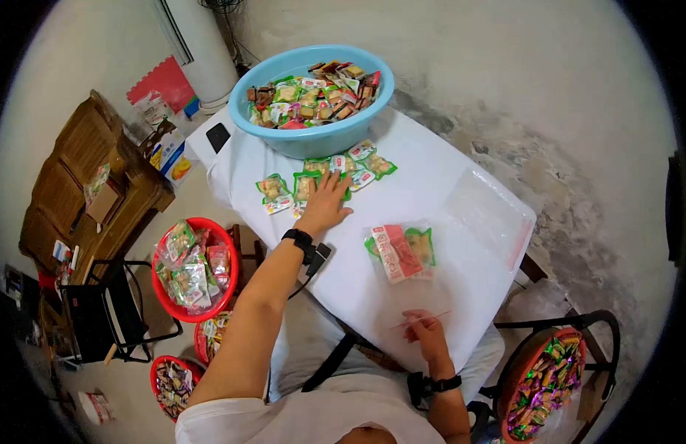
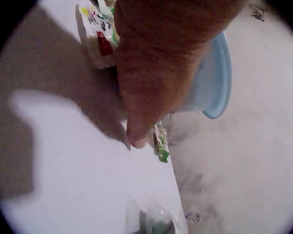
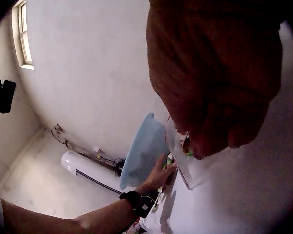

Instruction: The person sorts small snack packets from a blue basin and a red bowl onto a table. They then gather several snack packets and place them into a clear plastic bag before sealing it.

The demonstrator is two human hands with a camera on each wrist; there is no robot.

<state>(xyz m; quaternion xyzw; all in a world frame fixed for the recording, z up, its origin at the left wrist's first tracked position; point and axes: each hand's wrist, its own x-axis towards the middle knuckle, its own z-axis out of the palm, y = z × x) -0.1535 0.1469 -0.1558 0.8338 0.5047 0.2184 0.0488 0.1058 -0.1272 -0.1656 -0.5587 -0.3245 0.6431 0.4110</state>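
Note:
My left hand reaches forward and lies flat, fingers spread, on small green snack packets scattered just in front of a blue basin heaped with more packets. The left wrist view shows a fingertip on the white table beside one packet. My right hand, near the table's front edge, pinches the red-striped mouth of a clear zip bag. Inside that bag lie green and red packets. The right wrist view shows the bag edge under my fingers.
A second clear zip bag lies flat at the table's right. A dark phone sits at the far left corner. Red baskets of packets stand on the left, another basket at lower right. A wooden cabinet is further left.

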